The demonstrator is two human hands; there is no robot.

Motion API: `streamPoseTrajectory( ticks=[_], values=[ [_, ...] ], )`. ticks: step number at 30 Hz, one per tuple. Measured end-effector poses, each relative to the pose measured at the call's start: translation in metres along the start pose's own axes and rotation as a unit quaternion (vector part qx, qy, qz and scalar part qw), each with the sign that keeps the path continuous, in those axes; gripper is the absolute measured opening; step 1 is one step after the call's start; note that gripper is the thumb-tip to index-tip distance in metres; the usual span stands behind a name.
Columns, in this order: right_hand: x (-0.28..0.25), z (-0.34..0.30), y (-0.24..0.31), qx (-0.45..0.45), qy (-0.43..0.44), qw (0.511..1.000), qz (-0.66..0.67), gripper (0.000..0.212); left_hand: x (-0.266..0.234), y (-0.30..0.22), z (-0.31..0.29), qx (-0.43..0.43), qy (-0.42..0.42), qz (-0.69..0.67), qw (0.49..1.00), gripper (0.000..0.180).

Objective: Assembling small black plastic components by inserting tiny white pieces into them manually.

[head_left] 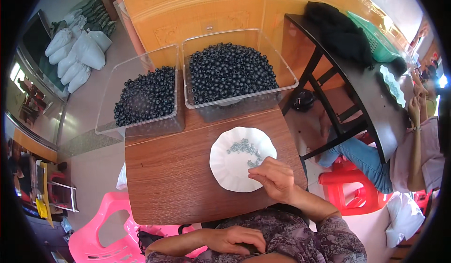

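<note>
A white scalloped plate [225,174] lies on the brown wooden table. Small pale grey-green pieces [243,146] are spread over its middle, too tiny to tell their kind. Above the plate's lower right edge is my right hand [275,178], thumb and fingers pinched together. Whatever sits in that pinch is hidden. My left hand [240,239] rests at my lap against the patterned shirt, fingers laid loosely out and nothing visible in them. Beyond the plate stand two clear plastic bins, the left bin [162,126] and the right bin [225,104], both holding many small dark ring-shaped parts [232,72].
A pink chair [101,232] is at the lower left, a red stool [350,188] at the right. Another person [423,155] works at a dark table [376,103] with a green basket [376,37]. White sacks [82,56] lie on the floor far left.
</note>
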State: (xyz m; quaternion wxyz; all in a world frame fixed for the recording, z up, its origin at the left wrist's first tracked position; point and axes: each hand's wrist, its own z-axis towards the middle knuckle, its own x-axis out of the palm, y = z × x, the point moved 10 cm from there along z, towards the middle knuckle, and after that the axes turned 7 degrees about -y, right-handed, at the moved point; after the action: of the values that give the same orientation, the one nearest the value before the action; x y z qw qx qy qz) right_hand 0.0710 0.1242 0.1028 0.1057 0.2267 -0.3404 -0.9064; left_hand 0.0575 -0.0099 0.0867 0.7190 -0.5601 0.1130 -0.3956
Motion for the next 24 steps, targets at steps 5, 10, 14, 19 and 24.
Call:
streamPoseTrajectory(
  ticks=[5, 10, 14, 19, 24],
  values=[
    [-0.002, 0.026, -0.001, -0.023, 0.022, 0.999, -0.007, 0.018, 0.002, 0.018, -0.011, -0.068, 0.053, -0.052, 0.995, 0.011],
    [-0.010, 0.064, 0.006, -0.114, 0.008, 0.991, -0.073, 0.015, -0.006, -0.016, -0.003, -0.068, 0.048, -0.055, 0.995, 0.012],
    [-0.025, 0.112, -0.032, -0.050, -0.014, 0.989, -0.136, 0.010, -0.019, -0.045, -0.007, -0.060, 0.050, -0.093, 0.993, 0.017],
    [-0.021, 0.168, -0.108, 0.058, 0.045, 0.979, -0.188, 0.014, -0.083, -0.004, -0.010, -0.142, -0.161, -0.177, 0.961, 0.036],
    [0.037, 0.195, -0.136, -0.106, 0.170, 0.933, -0.299, 0.021, -0.116, 0.027, -0.009, -0.136, -0.249, -0.162, 0.945, 0.031]
  ],
)
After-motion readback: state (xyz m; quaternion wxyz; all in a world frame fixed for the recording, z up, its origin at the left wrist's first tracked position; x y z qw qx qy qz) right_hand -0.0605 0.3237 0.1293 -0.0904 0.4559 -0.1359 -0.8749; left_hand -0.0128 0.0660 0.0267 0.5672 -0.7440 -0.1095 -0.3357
